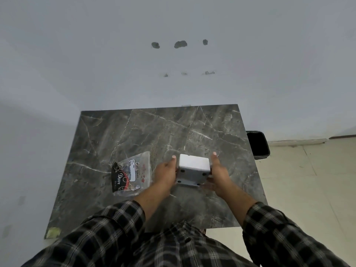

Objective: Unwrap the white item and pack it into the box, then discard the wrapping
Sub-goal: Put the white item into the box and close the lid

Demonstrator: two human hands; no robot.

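Both hands sat over the near right part of the marble table (134, 135). Left hand (165, 173) and right hand (218, 174) pressed flat against opposite sides of the white box (193, 168), fingers extended, holding it between the palms. The clear wrapper (134, 174) with printed labels lay just left of the left hand. I could not tell whether the item was already inside. I judged packing nearly finished; next, free one hand, take the wrapper to the black bin (258, 144) beyond the table's right edge.

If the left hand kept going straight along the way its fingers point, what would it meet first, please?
Probably nothing soon: the left hand, flat against the white box, points across bare marble table toward the wall; depth is unclear.
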